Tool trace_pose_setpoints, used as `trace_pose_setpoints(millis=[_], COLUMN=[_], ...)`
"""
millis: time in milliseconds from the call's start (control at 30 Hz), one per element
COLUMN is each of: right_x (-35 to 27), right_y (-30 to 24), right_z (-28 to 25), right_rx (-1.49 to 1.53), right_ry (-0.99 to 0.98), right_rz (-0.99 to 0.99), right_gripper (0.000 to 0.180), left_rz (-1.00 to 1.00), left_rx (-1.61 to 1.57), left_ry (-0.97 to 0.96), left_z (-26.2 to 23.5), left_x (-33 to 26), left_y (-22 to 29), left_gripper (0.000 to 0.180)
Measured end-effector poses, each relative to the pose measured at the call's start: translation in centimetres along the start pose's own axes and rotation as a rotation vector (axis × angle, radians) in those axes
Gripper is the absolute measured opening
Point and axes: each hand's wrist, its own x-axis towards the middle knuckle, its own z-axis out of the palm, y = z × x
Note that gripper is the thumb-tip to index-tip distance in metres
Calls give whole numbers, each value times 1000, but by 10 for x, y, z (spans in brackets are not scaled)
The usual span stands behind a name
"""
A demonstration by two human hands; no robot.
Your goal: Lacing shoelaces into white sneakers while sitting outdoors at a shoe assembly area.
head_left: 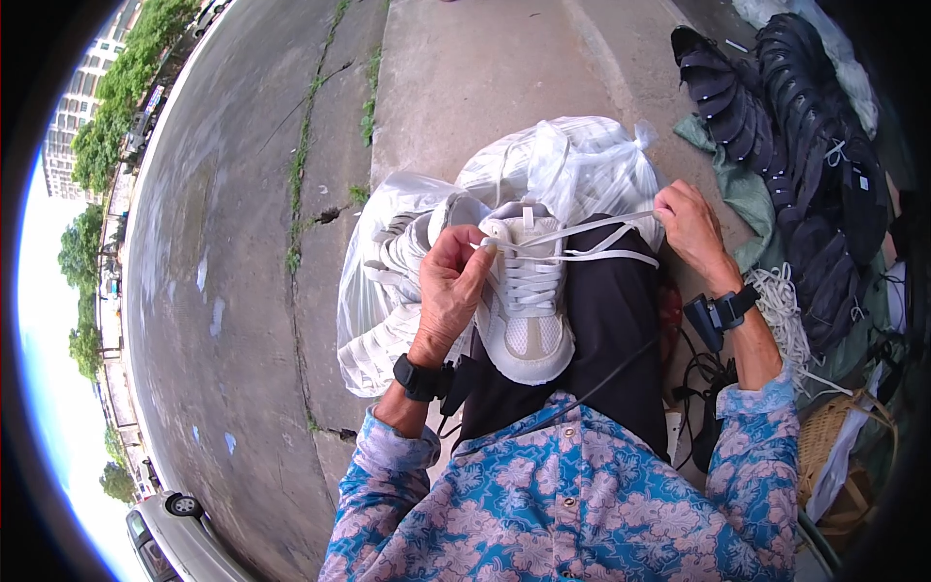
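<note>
White sneaker point(526, 310) rests on the person's dark-trousered lap point(611, 320), steadied at its collar by the left hand point(451, 291), fingers clenched around it. Right hand point(690, 225) pinches the white lace point(592, 238), pulling it taut sideways. Beyond the fingertips lie clear bags of shoes point(572, 160) on concrete pavement point(456, 68), beside a street.
</note>
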Motion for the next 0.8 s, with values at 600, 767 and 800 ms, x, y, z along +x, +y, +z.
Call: trace_pose_setpoints(millis=[600,767,800], right_x=[8,5,4], right_y=[-66,-92,-93], right_z=[-1,3,5], right_rx=[325,317,306], right_ry=[-5,-123,-128], right_rz=[-185,-283,-288], right_gripper=[6,6,6], left_rz=[108,86,37], left_rx=[380,711,647], left_ry=[-20,-336,-305], left_z=[32,54,54], left_x=[7,30,30], left_y=[71,47,46], left_gripper=[11,23,22])
